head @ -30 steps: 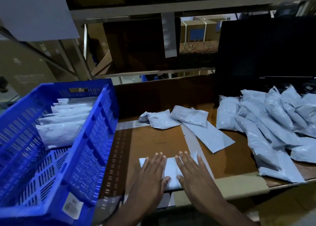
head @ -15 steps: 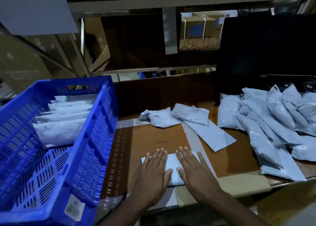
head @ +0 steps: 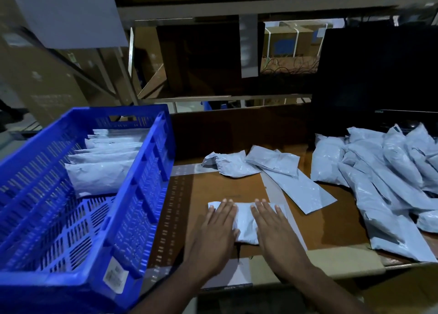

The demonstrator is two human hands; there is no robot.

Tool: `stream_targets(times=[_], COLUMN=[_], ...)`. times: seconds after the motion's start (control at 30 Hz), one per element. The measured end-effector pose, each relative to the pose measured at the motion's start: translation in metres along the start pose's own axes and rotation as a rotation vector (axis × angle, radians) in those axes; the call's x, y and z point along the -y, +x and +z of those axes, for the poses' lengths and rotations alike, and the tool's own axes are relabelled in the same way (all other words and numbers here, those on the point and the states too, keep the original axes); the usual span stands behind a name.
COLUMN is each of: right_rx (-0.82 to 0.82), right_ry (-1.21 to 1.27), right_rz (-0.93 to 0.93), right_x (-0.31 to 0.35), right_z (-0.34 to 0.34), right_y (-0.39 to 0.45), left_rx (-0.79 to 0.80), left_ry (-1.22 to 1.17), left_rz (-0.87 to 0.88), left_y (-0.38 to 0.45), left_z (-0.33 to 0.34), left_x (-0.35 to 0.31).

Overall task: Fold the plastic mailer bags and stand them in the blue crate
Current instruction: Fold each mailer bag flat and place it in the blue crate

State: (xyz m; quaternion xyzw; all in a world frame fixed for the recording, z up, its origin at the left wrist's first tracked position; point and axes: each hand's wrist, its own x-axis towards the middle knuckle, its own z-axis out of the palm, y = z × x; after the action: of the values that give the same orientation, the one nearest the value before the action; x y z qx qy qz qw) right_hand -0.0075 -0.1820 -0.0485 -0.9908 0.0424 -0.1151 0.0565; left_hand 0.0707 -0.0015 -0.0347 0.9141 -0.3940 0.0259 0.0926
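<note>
Change: the two hands have slid apart since the earlier frames, so more of the folded mailer shows between them.
Head view, left hand (head: 216,230): lies flat on the left half of the folded mailer (head: 245,221), fingers straight and released, pressing down.
Head view, right hand (head: 275,230): flat on the mailer's right half, fingers straight, gripping nothing.
Folded mailer: on the brown worktop (head: 331,221), near its front edge, just right of the blue crate (head: 132,218).
Blue crate: tilted at the left; a row of folded mailers (head: 99,169) stands on edge in its far half.
Loose mailers: two crumpled mailers (head: 251,163) lie beyond the hands, one with a flat tail stretching to the right.
Unfolded pile (head: 388,178): heaped at the right side of the worktop, well apart from the hands.
Background: a dark monitor (head: 379,76) stands behind the pile, its details probably lost in shadow; shelving (head: 237,7) runs above.
</note>
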Motion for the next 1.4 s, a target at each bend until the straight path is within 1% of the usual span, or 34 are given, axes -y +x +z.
stream_targets(times=[0.07,0.13,0.17,0.27,0.37,0.47,0.53,0.6,0.77,0.8,0.87,0.9,0.93,1.0,1.07,1.1,1.17,1.2,1.27,1.33,1.4], right_rx=[-0.024,0.003,0.015,0.048,-0.006,0.054,0.06,0.099,0.157,0.177,0.163,0.134,0.153,0.252,0.217,0.166,0.053,0.034,0.118,0.183,0.159], right_ry=[0.015,0.03,0.032,0.072,0.097,0.139,0.142,0.15,0.231,0.205,0.156,0.21,0.296,0.511,0.674,0.678,0.562,0.487,0.333,0.194,0.144], right_rz=[0.038,0.018,-0.009,-0.047,-0.046,-0.023,-0.005,-0.006,-0.014,-0.002,-0.073,-0.103,-0.099,-0.021,0.081,0.114,0.116,0.104,0.074,0.041,0.092], right_x=[0.001,0.005,0.006,0.003,0.0,0.003,0.006,0.007,-0.005,-0.002,-0.001,-0.001,-0.002,-0.008,-0.013,-0.016,-0.017,-0.016,-0.007,-0.002,-0.006], right_z=[-0.003,0.001,0.006,0.024,0.034,0.022,0.01,0.01,0.027,0.018,0.011,0.008,0.003,-0.002,-0.014,-0.017,-0.021,-0.019,-0.016,-0.004,0.002], right_y=[0.016,0.02,0.018,0.01,0.006,0.014,0.015,0.007,0.018,0.017,0.012,0.009,0.008,0.011,0.016,0.017,0.02,0.023,0.029,0.026,0.02], left_rx=[-0.031,-0.054,-0.037,-0.007,0.029,0.027,0.021,0.038,-0.008,-0.006,0.014,0.028,0.026,0.005,-0.062,-0.097,-0.15,-0.15,-0.079,-0.017,-0.009], left_ry=[-0.044,-0.107,-0.124,-0.05,0.003,0.016,0.02,0.035,-0.033,-0.046,-0.107,-0.146,-0.191,-0.328,-0.495,-0.525,-0.419,-0.331,-0.199,-0.156,-0.17], left_rz=[-0.042,-0.078,-0.072,-0.017,0.012,0.029,0.033,0.027,0.003,-0.003,-0.016,-0.019,-0.023,-0.057,-0.126,-0.151,-0.15,-0.129,-0.092,-0.082,-0.097], left_y=[0.011,0.013,0.012,0.002,-0.006,0.0,0.002,-0.002,0.002,0.003,0.003,0.002,0.002,0.003,0.006,0.008,0.013,0.017,0.022,0.022,0.017], left_z=[-0.005,-0.008,-0.006,0.012,0.024,0.021,0.018,0.017,0.022,0.019,0.012,0.01,0.008,0.003,-0.005,-0.009,-0.013,-0.012,-0.006,0.006,0.015], left_x=[-0.004,-0.007,-0.007,-0.003,-0.001,0.004,0.005,0.002,0.003,0.003,0.0,0.0,0.0,0.001,0.002,0.002,0.001,0.002,0.004,0.007,0.011])
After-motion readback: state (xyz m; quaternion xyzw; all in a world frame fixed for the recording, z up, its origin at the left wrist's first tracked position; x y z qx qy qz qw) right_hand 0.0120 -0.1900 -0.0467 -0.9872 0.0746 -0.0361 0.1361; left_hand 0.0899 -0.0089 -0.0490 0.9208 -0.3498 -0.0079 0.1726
